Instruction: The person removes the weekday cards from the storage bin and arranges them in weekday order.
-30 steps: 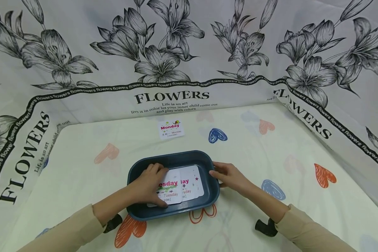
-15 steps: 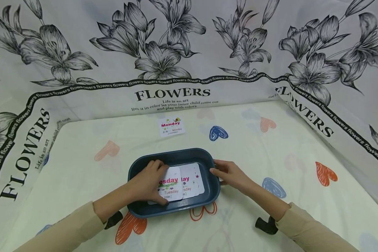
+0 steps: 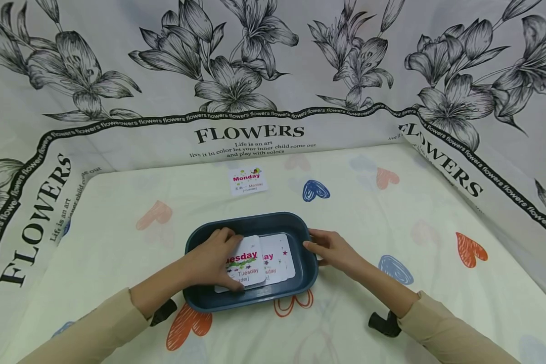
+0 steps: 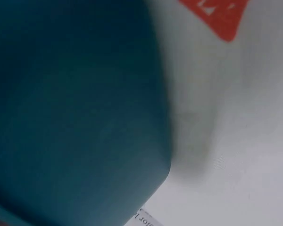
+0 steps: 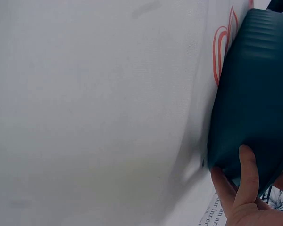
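A dark blue tray (image 3: 302, 285) stands mid-table with day-name cards inside. My left hand (image 3: 209, 263) reaches in at its left end and holds the Tuesday card (image 3: 251, 260) between thumb and fingers at its near and far edges. That card is slightly tilted and overlaps another card (image 3: 283, 255) ending in "sday". Around the tray's right end, my right hand (image 3: 334, 250) grips the wall, thumb at the rim. In the right wrist view, fingers of the right hand (image 5: 254, 207) press the tray's outer wall (image 5: 250, 94). The tray wall (image 4: 85, 108) hides the left hand from its wrist camera.
A Monday card (image 3: 247, 181) lies on the cloth behind the tray. The pale tablecloth (image 3: 118, 263) is printed with red and blue hearts. White flower-print curtain (image 3: 255, 96) closes off the back and sides. A black device (image 3: 384, 323) sits by the right sleeve.
The Tuesday card has shifted and tilted a little under my left hand, showing more of its title and covering more of the card beneath. My right hand stays on the tray.
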`<state>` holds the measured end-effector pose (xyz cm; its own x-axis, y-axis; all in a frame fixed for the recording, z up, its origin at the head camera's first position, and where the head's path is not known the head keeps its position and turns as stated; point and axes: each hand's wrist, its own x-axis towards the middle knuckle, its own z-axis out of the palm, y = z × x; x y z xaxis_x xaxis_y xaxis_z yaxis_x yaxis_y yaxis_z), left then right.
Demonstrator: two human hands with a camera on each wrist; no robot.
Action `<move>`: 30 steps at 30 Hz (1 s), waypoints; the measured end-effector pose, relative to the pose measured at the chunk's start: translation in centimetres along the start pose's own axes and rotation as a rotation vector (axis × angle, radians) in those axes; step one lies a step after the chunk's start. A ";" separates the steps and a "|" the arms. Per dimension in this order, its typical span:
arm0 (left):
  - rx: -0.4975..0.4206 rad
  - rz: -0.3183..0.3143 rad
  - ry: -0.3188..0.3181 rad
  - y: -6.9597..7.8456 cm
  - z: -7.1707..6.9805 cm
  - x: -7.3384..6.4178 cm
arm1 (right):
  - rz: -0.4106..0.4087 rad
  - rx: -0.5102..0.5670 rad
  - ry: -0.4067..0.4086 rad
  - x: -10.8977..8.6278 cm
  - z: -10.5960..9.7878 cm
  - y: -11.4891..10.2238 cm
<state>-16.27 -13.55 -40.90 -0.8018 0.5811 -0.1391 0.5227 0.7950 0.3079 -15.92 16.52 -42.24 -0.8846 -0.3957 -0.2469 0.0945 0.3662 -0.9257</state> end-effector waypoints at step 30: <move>0.153 0.036 0.006 0.8 1.8 1.0 | 0.021 -0.013 0.015 0.1 0.1 -0.2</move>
<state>-16.12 -12.06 -42.49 -0.7832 0.6092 -0.1244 0.5889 0.7910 0.1658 -15.97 16.32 -42.13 -0.8893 -0.3749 -0.2619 0.1076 0.3851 -0.9166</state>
